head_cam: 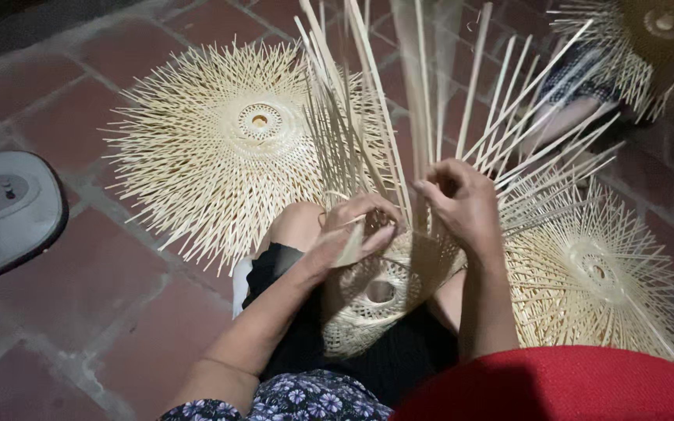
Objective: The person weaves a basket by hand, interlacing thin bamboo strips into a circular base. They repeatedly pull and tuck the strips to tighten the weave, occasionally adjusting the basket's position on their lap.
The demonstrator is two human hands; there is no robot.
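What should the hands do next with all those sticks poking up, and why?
Probably bend the strip pinched by the right hand across its neighbours while the left hand steadies the woven basket on the lap. The long bamboo strips stand loose and unwoven above the finished part.

Both hands (407, 214) grip loose strips on a half-woven bamboo basket (376, 292).

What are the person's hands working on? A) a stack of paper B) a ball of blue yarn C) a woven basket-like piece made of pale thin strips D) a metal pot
C: the left hand and the right hand both grip the pale strips rising from the half-woven piece that rests on the person's lap.
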